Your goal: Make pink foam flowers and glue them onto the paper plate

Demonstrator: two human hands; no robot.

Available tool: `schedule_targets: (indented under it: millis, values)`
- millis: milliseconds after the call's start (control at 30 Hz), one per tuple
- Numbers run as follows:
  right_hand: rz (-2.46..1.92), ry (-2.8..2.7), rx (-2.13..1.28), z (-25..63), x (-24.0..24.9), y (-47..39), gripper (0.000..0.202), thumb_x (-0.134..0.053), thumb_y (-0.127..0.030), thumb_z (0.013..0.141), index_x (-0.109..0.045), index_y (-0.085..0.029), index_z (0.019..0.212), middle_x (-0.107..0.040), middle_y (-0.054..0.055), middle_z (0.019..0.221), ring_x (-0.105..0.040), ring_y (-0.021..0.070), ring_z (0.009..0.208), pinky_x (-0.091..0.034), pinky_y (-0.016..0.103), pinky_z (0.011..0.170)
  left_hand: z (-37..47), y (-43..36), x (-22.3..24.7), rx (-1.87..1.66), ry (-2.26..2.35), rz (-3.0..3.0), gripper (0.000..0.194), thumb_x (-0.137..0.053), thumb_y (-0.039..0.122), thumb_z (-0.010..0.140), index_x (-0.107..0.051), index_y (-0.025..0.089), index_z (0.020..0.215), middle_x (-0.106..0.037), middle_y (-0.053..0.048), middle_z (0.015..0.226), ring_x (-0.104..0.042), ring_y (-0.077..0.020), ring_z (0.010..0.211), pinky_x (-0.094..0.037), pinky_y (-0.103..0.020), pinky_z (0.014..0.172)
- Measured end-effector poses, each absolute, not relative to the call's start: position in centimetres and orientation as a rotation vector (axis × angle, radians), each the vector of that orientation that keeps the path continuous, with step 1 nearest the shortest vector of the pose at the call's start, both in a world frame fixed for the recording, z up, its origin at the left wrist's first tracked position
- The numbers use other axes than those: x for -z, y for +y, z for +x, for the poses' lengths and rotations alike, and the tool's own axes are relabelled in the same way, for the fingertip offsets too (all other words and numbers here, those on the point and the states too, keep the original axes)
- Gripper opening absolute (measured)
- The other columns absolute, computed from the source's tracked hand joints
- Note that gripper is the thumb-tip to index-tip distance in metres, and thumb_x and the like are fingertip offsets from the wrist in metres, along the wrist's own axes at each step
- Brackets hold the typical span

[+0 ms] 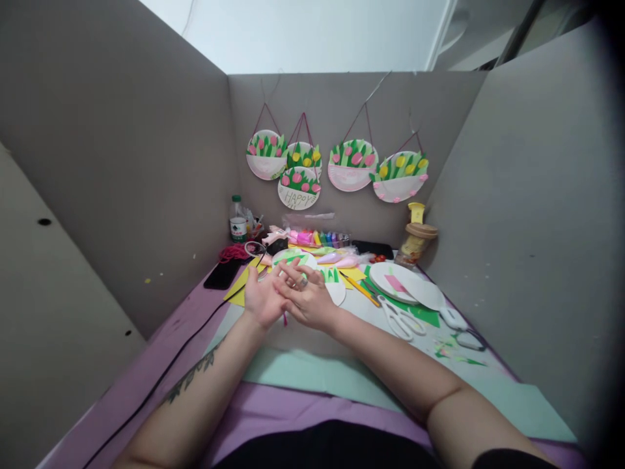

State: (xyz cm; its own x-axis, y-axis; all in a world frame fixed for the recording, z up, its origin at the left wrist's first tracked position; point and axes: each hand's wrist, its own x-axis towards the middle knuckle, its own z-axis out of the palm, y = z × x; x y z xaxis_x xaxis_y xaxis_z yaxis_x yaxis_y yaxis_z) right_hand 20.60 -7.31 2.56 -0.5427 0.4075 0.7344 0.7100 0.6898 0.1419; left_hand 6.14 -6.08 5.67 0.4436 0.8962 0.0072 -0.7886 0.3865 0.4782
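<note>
The paper plate with green strips (293,255) lies on the worktop (185,339), just behind the hands and partly hidden by them. The white plate piece with green leaves (336,293) is next to it, behind the right hand (306,296). The left hand (263,296) is open, palm up, with its fingers spread out. The right hand has a ring on and touches the left one. Its grip is loose and open, with the fingers a little bent. I can't tell if something tiny is between the hands.

Yellow paper (237,286) is on the left, near the black phone (222,274) and the pink yarn (234,253). On the right are a yellow cutter (364,291), white scissors (401,320), a stack of white plates (390,281) and a white glue gun (452,317). Farther back are bright clay packs (317,238) and a bottle with a green cap (237,221). Flower plates (352,165) hang on the gray wall (336,98).
</note>
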Motion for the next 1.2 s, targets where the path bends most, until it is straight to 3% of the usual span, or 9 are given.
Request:
schedule_targets:
  millis: [100,300,467,667,833,1200]
  values:
    - [-0.818,-2.234,0.575,20.7,-2.3,-7.6,0.035,-0.05,-0.041,0.09,-0.065,-0.028,0.12,-0.047,0.005,0.145,-0.038,0.0299,0.119,-0.03,0.046,0.096,5.9,-5.8,-5.5,-1.145,0.246,0.44,0.079,-0.015,0.073,0.086,-0.039,0.022,0.141,-0.047,-0.015,0.143,-0.05,-0.0307,0.127,-0.045,-0.054,0.099]
    - [-0.834,-2.217,0.58,20.2,-1.9,-7.2,0.038,-0.052,-0.044,0.09,-0.063,-0.032,0.124,-0.044,0.003,0.147,-0.035,0.0295,0.123,-0.028,0.044,0.098,6.2,-5.6,-5.3,-1.115,0.323,0.38,0.082,-0.018,0.071,0.087,-0.037,0.015,0.143,-0.047,-0.02,0.142,-0.051,-0.0341,0.125,-0.045,-0.055,0.099]
    - [-0.842,-2.252,0.604,20.5,-1.3,-7.4,0.038,-0.053,-0.044,0.089,-0.063,-0.031,0.124,-0.047,0.002,0.144,-0.037,0.0284,0.119,-0.029,0.044,0.097,6.0,-5.5,-5.4,-1.164,0.29,0.358,0.081,-0.016,0.071,0.088,-0.036,0.015,0.143,-0.048,-0.018,0.142,-0.053,-0.0304,0.124,-0.05,-0.048,0.095]
    - [-0.822,-2.189,0.567,20.2,-1.3,-6.7,0.038,-0.054,-0.044,0.088,-0.063,-0.029,0.123,-0.047,0.004,0.144,-0.036,0.0295,0.12,-0.031,0.044,0.096,6.4,-5.8,-5.5,-1.113,0.37,0.35,0.081,-0.018,0.069,0.089,-0.034,0.012,0.144,-0.047,-0.021,0.142,-0.055,-0.034,0.121,-0.049,-0.052,0.093]
    - [-0.81,-2.245,0.578,20.6,-0.8,-7.2,0.037,-0.054,-0.042,0.088,-0.064,-0.028,0.121,-0.049,0.004,0.142,-0.038,0.0288,0.118,-0.032,0.044,0.094,6.0,-5.4,-5.1,-1.153,0.316,0.36,0.08,-0.018,0.069,0.089,-0.034,0.013,0.143,-0.05,-0.018,0.14,-0.056,-0.0315,0.121,-0.053,-0.047,0.088]
    - [-0.738,-2.212,0.554,20.9,-0.6,-7.0,0.033,-0.052,-0.04,0.09,-0.067,-0.028,0.117,-0.054,0.004,0.137,-0.041,0.0271,0.116,-0.035,0.043,0.094,6.1,-5.4,-4.8,-1.156,0.309,0.363,0.08,-0.021,0.07,0.088,-0.033,0.014,0.144,-0.049,-0.018,0.141,-0.056,-0.0323,0.119,-0.054,-0.048,0.088]
